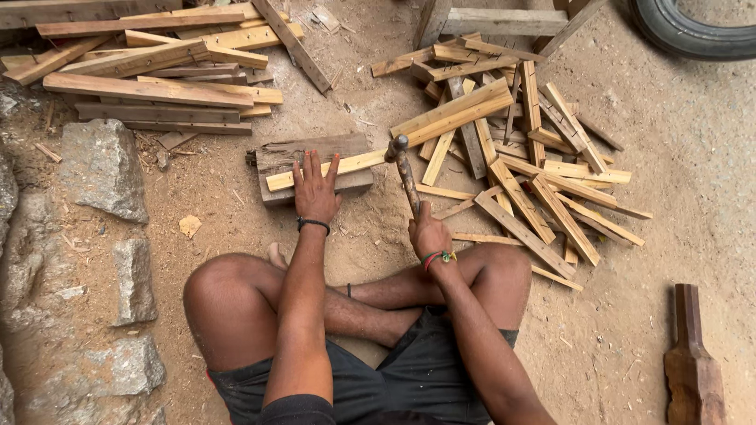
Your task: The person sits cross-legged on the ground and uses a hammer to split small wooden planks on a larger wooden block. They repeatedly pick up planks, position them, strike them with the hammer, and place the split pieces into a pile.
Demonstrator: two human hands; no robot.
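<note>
A pale wooden strip point(331, 168) is laid lengthwise across a dark, weathered wooden block point(311, 149) that rests on the sandy ground point(677, 157) directly in front of the seated person. The strip is pressed down by the left hand point(315, 189), whose fingers point(309, 167) are spread flat and released over the wood rather than curled around it. The strip's right end is seen jutting past the block's edge, just beside the head of a hammer point(403, 169). The hammer is held by its worn wooden handle in the right hand point(429, 234), the fingers clenched around the lower end, with the metal head raised near the strip's end; whether the head touches the wood cannot be told.

A dark band is worn on the left wrist and a coloured bracelet on the right. The person's crossed bare legs point(236, 303) are seen below both hands.

To the right of the hammer, a loose heap of short cut strips point(520, 157) is scattered over the ground. At the upper left, longer planks point(150, 79) are stacked. Grey stones point(102, 169) are lined along the left edge. A turned dark wooden piece point(693, 362) lies at the lower right, and part of a tyre point(693, 31) shows at the upper right.
</note>
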